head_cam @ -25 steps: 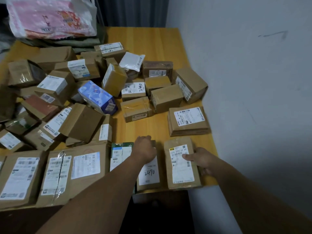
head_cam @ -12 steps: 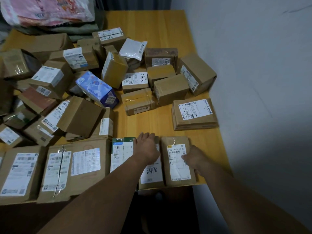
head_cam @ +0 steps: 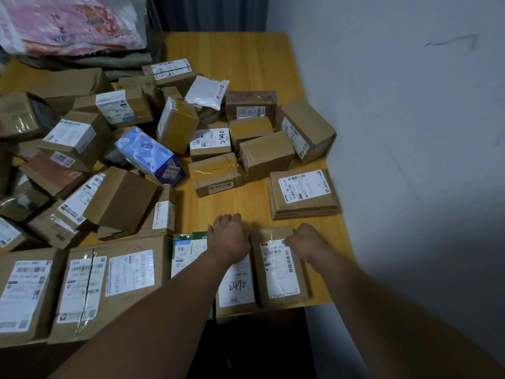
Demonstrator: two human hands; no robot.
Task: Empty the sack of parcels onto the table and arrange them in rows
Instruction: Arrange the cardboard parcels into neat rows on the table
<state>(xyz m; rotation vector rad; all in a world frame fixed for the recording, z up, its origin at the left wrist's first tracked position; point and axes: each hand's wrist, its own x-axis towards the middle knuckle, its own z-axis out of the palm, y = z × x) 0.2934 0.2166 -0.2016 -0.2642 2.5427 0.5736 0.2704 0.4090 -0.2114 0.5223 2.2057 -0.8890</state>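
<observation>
Five parcels (head_cam: 109, 285) in a row at 6 o'clock: left hand (head_cam: 229, 239) curls round 2490 parcel (head_cam: 237, 285), right hand (head_cam: 306, 243) grips end parcel (head_cam: 278, 272)

Left hand (head_cam: 229, 239) grips the 2490 parcel (head_cam: 237, 285) at 6 o'clock; right hand (head_cam: 307, 242) grips the brown parcel (head_cam: 278, 280) touching its 3 o'clock side. A heap (head_cam: 109, 160) covers the table (head_cam: 240, 64) toward 10 o'clock.

Both your bare forearms reach forward from the bottom of the view, close together and converging slightly. Your left hand (head_cam: 229, 239) lies palm down, knuckles up, fingers folded over out of sight. Your right hand (head_cam: 306, 243) hunches the same way, thumb pointing left. Neither grip can be read from here.
</observation>
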